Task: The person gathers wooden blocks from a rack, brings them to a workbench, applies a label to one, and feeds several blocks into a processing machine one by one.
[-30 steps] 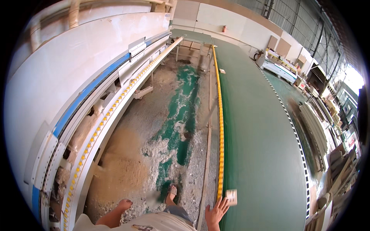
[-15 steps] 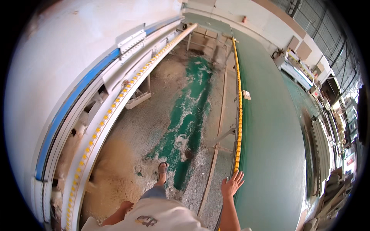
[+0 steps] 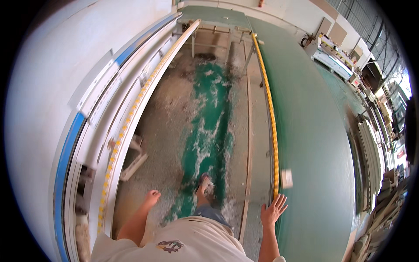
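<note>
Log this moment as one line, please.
Left hand: above floor | Right hand: fingers spread, at yellow strip along green table | Nearby: pale block on table, beyond right hand

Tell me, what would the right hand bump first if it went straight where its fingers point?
The right hand would probably meet the small pale block first, though it might pass above; depth is unclear.

Green tabletop (image 3: 314,131) smooth, low sheen; yellow strip (image 3: 274,139) plastic-looking; shirt (image 3: 196,240) matt cloth; floor (image 3: 159,118) rough, dusty.
</note>
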`<action>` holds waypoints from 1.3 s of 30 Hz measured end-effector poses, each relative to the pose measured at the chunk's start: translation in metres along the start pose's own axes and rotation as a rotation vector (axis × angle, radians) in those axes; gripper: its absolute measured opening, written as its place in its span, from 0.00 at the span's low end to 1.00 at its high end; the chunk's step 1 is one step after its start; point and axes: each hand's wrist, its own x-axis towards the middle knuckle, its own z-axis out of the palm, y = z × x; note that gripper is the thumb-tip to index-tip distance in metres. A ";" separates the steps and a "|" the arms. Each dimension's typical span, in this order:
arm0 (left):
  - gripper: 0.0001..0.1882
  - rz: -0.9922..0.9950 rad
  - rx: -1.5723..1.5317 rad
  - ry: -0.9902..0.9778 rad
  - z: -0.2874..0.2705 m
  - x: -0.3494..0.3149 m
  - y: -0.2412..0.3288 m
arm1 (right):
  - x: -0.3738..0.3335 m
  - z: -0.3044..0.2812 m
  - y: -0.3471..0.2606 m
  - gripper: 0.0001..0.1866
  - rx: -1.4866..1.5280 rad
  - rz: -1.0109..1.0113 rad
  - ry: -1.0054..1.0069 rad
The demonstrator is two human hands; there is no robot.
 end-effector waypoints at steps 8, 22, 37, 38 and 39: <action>0.20 0.156 0.548 -0.380 0.042 0.161 0.101 | 0.360 0.055 -0.129 0.53 -0.006 -0.039 -0.041; 0.19 -0.196 0.330 -0.453 0.069 0.499 0.435 | 0.857 0.043 -0.295 0.55 -0.018 0.042 -0.089; 0.18 -0.292 0.222 -0.151 0.105 0.889 1.030 | 1.319 0.084 -0.487 0.50 0.032 -0.091 -0.028; 0.17 -0.354 0.253 -0.177 0.114 0.902 1.043 | 1.362 0.087 -0.505 0.49 0.052 -0.147 0.022; 0.19 -0.265 0.320 -0.194 0.142 0.938 1.012 | 1.403 0.121 -0.519 0.48 0.059 -0.206 0.061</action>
